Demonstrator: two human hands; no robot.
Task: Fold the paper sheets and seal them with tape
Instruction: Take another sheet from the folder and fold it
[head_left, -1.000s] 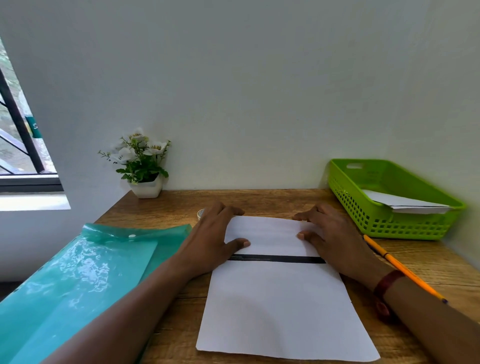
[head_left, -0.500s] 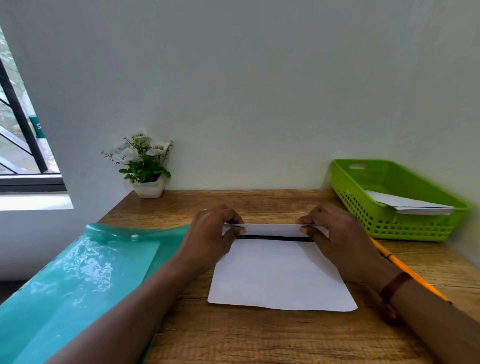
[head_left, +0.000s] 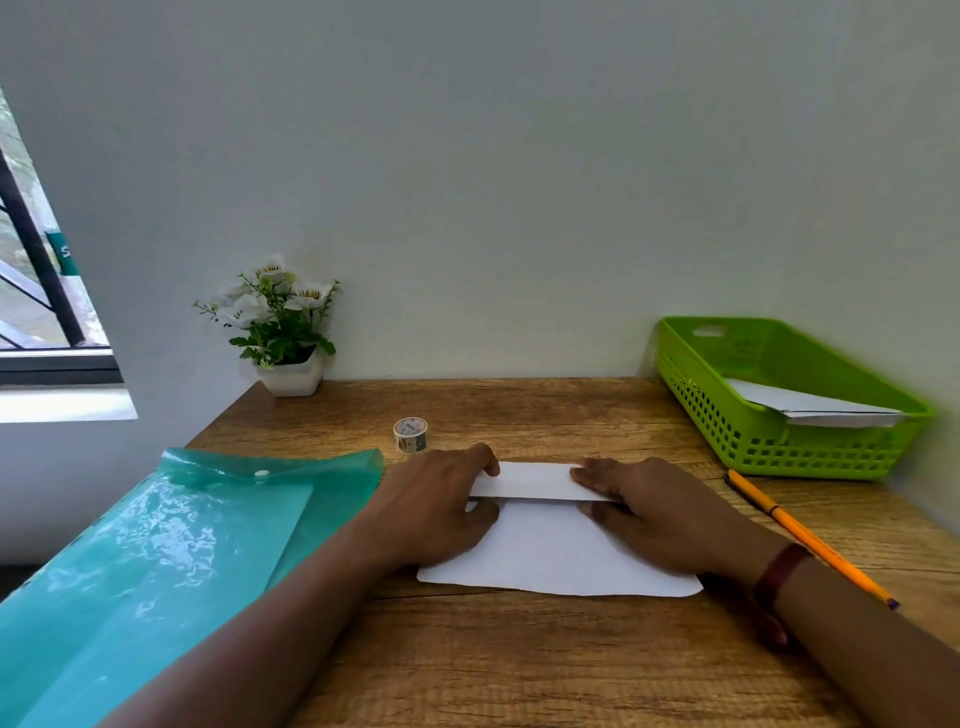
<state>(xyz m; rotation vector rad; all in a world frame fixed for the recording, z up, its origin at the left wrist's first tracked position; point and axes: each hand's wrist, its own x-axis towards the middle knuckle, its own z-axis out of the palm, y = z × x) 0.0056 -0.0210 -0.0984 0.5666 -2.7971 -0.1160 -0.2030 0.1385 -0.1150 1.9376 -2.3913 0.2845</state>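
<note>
A wooden table (head_left: 519, 649) fills the lower half of the view, pushed against a pale wall, with a window at the far left. Across the table's left side lies a teal plastic folder (head_left: 156, 571) with a snap-button flap, its near end running off the bottom-left corner of the frame. In the middle of the table lies the white paper sheet (head_left: 550, 551), flat on the wood, its far edge turned over toward the person into a narrow band that casts a thin shadow line on the sheet below. At the right rear stands a green basket (head_left: 753, 441) of perforated plastic, holding a folded white paper (head_left: 810, 405) that leans on its near rim. The left hand (head_left: 436, 514) grips the left end of the folded band, curled fingers on top and thumb against the sheet just below the fold; the right hand (head_left: 660, 514) grips the right end in the same manner, and its wrist wears a dark red band (head_left: 776, 571). A small plant (head_left: 283, 322) with white flowers sits in a white pot at the left rear corner. An orange pencil (head_left: 810, 540) lies slantwise between the basket and the right forearm. A small tape roll (head_left: 410, 435) stands on the wood just beyond the left hand's knuckles, apart from the sheet
</note>
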